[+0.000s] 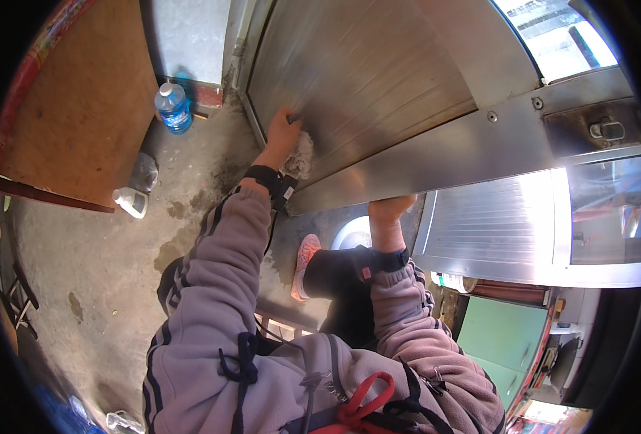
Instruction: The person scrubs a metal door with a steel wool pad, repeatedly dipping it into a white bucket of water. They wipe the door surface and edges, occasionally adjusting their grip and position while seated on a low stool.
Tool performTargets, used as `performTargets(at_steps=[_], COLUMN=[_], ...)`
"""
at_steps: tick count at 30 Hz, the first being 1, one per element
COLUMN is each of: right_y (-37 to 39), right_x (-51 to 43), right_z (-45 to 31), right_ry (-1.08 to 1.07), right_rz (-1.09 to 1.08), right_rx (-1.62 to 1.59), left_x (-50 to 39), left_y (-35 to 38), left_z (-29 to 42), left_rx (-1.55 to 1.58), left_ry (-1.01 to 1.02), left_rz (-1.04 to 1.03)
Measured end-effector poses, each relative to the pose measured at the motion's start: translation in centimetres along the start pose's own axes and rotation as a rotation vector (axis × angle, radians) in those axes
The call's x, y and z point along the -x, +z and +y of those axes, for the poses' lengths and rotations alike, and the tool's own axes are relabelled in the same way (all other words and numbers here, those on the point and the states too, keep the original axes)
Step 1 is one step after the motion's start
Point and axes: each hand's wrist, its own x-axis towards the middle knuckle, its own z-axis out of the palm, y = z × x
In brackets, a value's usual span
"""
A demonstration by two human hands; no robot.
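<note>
A metal door (363, 70) with a ribbed lower panel stands before me. My left hand (283, 135) is at the panel's lower part, its fingers curled round a small dark thing, perhaps a tool's handle. A crumpled, greyish-white cloth (300, 157) hangs just beside that hand, against the panel. What joins the hand and the cloth is hidden. My right hand (390, 207) is at the door's near edge, with its fingers out of sight behind the frame. Below it, a white basin (353, 233) stands on the floor, partly hidden by my right arm.
A large blue-tinted bottle (174, 108) stands by the wall. A white jug (131, 202) and a clear plastic container (144, 172) are beside a wooden board (76, 108). At the right are a second metal door leaf (483, 222) and a green cabinet (502, 331). The concrete floor has wet patches.
</note>
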Motion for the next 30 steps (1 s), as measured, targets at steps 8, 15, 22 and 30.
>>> performTargets(at_steps=[8,15,22,30], right_y=[-0.1,-0.9,-1.0,-2.3], right_x=[-0.2,-0.9,-0.9,-2.4], right_z=[-0.8,-0.2,0.5,2.0], right_ry=[0.046,-0.261,0.026,0.182], right_rz=[-0.027,-0.064,0.066,0.051], right_rx=[-0.296,0.399,0.089,-0.343], left_x=[1.8,9.0,10.4,10.0], left_y=[0.2,0.0,0.8,1.4], left_z=[1.8,14.9,17.9,16.1], left_rx=[0.039,0.218,0.141,-0.036], left_ry=[-0.042,0.289,0.457,0.393], left_rz=[-0.126,-0.358,-0.233,-0.256])
